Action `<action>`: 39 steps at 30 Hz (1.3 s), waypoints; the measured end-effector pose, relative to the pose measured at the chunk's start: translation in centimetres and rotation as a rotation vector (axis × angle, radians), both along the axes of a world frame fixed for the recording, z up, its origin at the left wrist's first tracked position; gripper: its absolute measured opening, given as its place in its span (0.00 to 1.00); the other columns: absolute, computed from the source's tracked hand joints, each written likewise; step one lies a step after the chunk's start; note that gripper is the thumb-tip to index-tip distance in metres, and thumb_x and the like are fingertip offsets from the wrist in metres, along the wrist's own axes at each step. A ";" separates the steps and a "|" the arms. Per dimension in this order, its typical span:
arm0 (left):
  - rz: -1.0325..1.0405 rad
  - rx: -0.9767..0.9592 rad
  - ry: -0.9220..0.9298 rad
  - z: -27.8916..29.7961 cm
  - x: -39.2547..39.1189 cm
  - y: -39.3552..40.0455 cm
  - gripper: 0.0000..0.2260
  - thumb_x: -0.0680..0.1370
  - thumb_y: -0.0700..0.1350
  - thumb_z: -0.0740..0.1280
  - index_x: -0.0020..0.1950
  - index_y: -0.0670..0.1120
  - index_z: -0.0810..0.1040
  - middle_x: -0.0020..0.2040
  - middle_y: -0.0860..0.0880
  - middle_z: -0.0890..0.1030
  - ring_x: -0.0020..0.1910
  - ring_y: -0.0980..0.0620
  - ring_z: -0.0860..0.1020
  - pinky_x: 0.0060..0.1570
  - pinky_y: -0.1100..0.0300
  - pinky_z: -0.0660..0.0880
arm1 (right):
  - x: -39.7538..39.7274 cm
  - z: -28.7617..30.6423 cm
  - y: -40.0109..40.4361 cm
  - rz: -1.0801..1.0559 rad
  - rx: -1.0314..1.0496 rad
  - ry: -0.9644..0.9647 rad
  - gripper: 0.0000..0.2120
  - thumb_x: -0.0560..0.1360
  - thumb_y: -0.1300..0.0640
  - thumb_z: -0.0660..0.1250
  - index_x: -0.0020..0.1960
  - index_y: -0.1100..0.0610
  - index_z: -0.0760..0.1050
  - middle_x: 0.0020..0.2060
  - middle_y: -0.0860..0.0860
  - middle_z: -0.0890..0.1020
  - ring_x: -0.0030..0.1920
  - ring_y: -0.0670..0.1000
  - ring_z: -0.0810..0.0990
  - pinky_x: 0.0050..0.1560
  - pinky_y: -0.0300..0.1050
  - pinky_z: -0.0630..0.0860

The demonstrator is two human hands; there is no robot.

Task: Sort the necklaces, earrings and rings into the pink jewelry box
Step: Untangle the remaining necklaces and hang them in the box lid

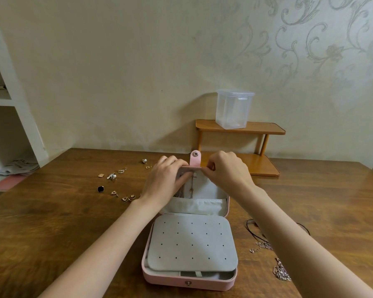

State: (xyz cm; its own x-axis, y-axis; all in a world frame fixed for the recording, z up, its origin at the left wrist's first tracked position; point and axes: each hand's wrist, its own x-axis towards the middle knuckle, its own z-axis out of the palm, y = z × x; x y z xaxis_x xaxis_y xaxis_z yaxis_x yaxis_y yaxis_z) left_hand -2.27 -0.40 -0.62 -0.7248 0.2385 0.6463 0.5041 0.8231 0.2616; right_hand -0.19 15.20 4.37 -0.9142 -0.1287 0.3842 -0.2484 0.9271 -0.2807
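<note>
A room in a home: cream wallpaper [310,50] with grey floral scrolls behind a brown wooden tabletop [63,222], white built-in shelves [15,108] at the left holding folded papers, and a small two-tier wooden rack [241,127] carrying a clear plastic container [234,108].

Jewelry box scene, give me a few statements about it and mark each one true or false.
1. The pink jewelry box lies open on the table. True.
2. Both hands work at the top edge of the raised lid, the left hand and the right hand. True.
3. The grey perforated earring panel is full of earrings. False: its holes are empty, and the earrings lie loose on the table left of the box.
4. The clear plastic container stands on the table beside the box. False: it stands on the wooden shelf by the wall.
5. A chain hangs inside the lid. True.
</note>
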 end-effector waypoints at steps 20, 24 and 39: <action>0.004 -0.051 -0.145 0.6 0.0 -0.1 0.16 0.78 0.54 0.61 0.61 0.47 0.75 0.52 0.50 0.76 0.50 0.56 0.67 0.44 0.64 0.65 | -0.6 2.5 0.1 0.170 -0.012 -0.125 0.07 0.71 0.58 0.71 0.45 0.61 0.82 0.38 0.55 0.82 0.38 0.53 0.80 0.42 0.43 0.78; -0.037 0.010 -0.154 0.6 0.1 -0.3 0.15 0.79 0.53 0.58 0.57 0.46 0.78 0.51 0.49 0.77 0.51 0.53 0.70 0.46 0.61 0.68 | -0.3 1.4 -0.5 0.197 0.021 -0.160 0.05 0.73 0.60 0.69 0.46 0.61 0.81 0.35 0.52 0.77 0.34 0.49 0.76 0.36 0.36 0.71; 0.124 -0.282 -0.314 -0.8 -1.8 0.4 0.15 0.82 0.51 0.52 0.61 0.47 0.72 0.58 0.49 0.76 0.58 0.50 0.70 0.57 0.56 0.66 | 0.2 1.7 4.8 0.174 0.058 -0.369 0.07 0.77 0.60 0.64 0.47 0.61 0.80 0.35 0.50 0.81 0.27 0.40 0.76 0.33 0.31 0.74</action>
State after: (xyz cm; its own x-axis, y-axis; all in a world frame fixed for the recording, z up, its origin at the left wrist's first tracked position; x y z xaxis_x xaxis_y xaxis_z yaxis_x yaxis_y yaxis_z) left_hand -4.12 -0.03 -1.38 -0.9102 0.2724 0.3120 0.3285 0.9336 0.1432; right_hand 0.05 19.99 6.11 -0.9520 -0.3054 0.0221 -0.2954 0.8971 -0.3287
